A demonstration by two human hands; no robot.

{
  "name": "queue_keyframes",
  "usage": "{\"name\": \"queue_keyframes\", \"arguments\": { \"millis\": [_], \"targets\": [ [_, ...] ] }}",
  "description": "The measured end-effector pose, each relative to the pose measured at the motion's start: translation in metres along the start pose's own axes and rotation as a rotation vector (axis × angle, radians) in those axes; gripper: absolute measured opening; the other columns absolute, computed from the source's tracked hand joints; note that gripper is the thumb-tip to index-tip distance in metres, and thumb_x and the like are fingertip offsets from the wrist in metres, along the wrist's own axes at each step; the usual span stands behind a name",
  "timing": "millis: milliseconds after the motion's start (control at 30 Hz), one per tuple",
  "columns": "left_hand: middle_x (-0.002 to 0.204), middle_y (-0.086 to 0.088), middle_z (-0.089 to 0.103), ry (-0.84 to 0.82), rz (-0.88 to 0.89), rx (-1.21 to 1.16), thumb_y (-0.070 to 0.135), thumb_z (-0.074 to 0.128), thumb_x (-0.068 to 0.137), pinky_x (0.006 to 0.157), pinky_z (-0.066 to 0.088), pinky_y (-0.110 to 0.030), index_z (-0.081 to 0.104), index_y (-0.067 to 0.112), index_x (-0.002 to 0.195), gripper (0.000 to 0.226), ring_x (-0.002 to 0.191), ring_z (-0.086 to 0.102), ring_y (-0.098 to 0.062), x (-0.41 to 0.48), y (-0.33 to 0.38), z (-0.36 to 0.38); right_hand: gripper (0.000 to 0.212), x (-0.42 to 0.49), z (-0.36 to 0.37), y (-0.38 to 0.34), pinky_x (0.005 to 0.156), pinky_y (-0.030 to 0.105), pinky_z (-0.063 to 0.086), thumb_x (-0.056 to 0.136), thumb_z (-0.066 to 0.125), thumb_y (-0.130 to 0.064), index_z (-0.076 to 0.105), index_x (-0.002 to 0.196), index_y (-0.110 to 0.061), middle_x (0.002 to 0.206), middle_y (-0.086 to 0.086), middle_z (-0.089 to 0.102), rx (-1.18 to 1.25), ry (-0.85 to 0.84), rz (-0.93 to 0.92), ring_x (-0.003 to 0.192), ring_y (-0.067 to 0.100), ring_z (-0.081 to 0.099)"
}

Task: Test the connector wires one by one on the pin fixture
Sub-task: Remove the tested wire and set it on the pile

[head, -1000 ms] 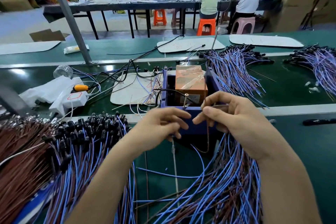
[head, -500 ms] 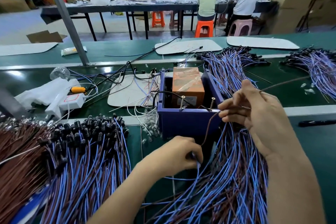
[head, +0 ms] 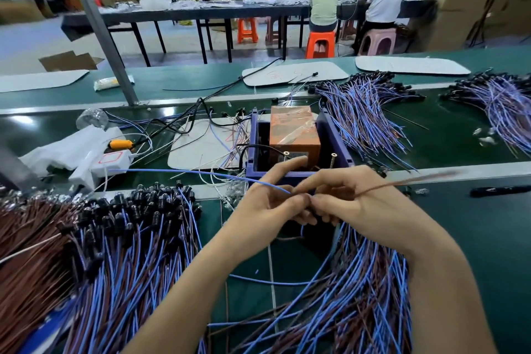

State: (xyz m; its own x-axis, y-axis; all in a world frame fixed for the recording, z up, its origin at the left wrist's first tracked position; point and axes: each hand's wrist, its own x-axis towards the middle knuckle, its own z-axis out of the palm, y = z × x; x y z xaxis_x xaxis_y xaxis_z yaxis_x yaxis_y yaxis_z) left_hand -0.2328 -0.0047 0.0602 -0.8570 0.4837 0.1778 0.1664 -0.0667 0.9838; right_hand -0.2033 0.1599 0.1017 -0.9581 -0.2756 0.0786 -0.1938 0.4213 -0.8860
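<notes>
On the green table (head: 488,238), closest to me, a loose heap of blue and brown wires (head: 359,296) lies in front of the purple pin fixture (head: 275,177), under the right wrist. Over it, both hands share one connector wire (head: 186,172). The left hand (head: 267,210) pinches its blue lead in curled fingers, and the right hand (head: 365,204) pinches the blurred brown lead. Their fingertips meet, hiding part of the fixture's front wall. Left of the fixture lies a heap with black connectors (head: 138,210). Inside the fixture stand two brass pins (head: 333,156) and an orange taped block (head: 293,129). Beyond it, red scribble on a white board (head: 287,75) is unreadable.
</notes>
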Motion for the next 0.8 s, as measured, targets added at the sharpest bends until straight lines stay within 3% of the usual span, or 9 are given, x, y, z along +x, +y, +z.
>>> {"name": "queue_keyframes", "arguments": {
  "millis": [100,233,333,433,500,600,700,800],
  "targets": [
    [0.086,-0.007,0.071,0.079,-0.007,-0.074,0.02,0.05,0.089,0.073,0.056,-0.033,0.051,0.018,0.125,0.036,0.07,0.067,-0.021,0.0,0.005,-0.004,0.016,0.003,0.0,0.008,0.049,0.02,0.042,0.093,0.059,-0.017,0.072,0.084,-0.015,0.055,0.0,0.059,0.022,0.046,0.085,0.05,0.013,0.053],
    [0.085,-0.01,0.073,0.234,0.03,0.004,0.016,0.038,0.099,0.064,0.054,-0.023,0.06,0.006,0.115,0.029,0.065,0.063,-0.016,0.002,0.011,-0.025,0.021,0.004,-0.003,0.019,0.042,0.014,0.037,0.094,0.055,-0.037,0.071,0.089,-0.024,0.046,0.001,0.055,-0.014,0.08,0.202,0.041,0.014,0.048],
    [0.08,-0.011,0.072,0.259,0.044,-0.107,0.023,0.043,0.094,0.062,0.053,-0.022,0.061,0.007,0.113,0.032,0.061,0.061,-0.016,-0.001,0.019,-0.039,0.014,0.005,-0.003,0.018,0.04,0.017,0.037,0.094,0.056,-0.037,0.068,0.102,-0.036,0.043,0.001,0.054,0.022,0.057,0.204,0.036,0.013,0.044],
    [0.079,-0.014,0.071,0.159,0.077,-0.184,0.026,0.044,0.092,0.063,0.051,-0.022,0.061,0.008,0.114,0.033,0.06,0.059,-0.017,-0.004,0.022,-0.036,0.022,0.009,0.009,0.012,0.04,0.019,0.037,0.094,0.058,-0.03,0.064,0.111,-0.043,0.042,0.0,0.053,0.091,-0.016,0.154,0.035,0.014,0.041],
    [0.078,-0.014,0.07,0.081,0.099,-0.226,0.025,0.044,0.094,0.062,0.051,-0.021,0.06,0.009,0.115,0.031,0.059,0.057,-0.016,-0.004,0.022,-0.027,0.016,0.012,0.019,0.006,0.038,0.018,0.034,0.096,0.057,-0.026,0.065,0.103,-0.037,0.042,-0.001,0.051,0.141,-0.07,0.104,0.034,0.013,0.04],
    [0.071,-0.011,0.069,0.105,0.082,-0.345,0.023,0.045,0.09,0.055,0.049,-0.018,0.058,0.009,0.115,0.031,0.052,0.055,-0.012,-0.002,0.023,-0.022,0.013,0.013,0.023,0.005,0.037,0.017,0.03,0.096,0.056,-0.022,0.066,0.092,-0.015,0.041,-0.002,0.047,0.15,-0.081,0.079,0.034,0.012,0.037],
    [0.071,-0.007,0.07,0.272,0.071,-0.57,0.018,0.048,0.087,0.055,0.052,-0.017,0.058,0.01,0.111,0.027,0.051,0.058,-0.008,0.002,0.027,-0.028,0.025,0.011,0.015,0.008,0.039,0.019,0.029,0.096,0.054,-0.02,0.064,0.077,-0.009,0.042,0.0,0.048,0.107,-0.1,0.143,0.036,0.014,0.039],
    [0.075,-0.004,0.071,0.491,0.142,-0.67,0.01,0.042,0.097,0.06,0.053,-0.015,0.061,0.007,0.106,0.022,0.056,0.06,-0.005,0.005,0.026,-0.041,0.026,0.007,0.007,0.014,0.039,0.02,0.034,0.096,0.055,-0.021,0.065,0.076,-0.006,0.045,0.001,0.052,0.041,-0.169,0.262,0.036,0.013,0.043]
  ]
}}
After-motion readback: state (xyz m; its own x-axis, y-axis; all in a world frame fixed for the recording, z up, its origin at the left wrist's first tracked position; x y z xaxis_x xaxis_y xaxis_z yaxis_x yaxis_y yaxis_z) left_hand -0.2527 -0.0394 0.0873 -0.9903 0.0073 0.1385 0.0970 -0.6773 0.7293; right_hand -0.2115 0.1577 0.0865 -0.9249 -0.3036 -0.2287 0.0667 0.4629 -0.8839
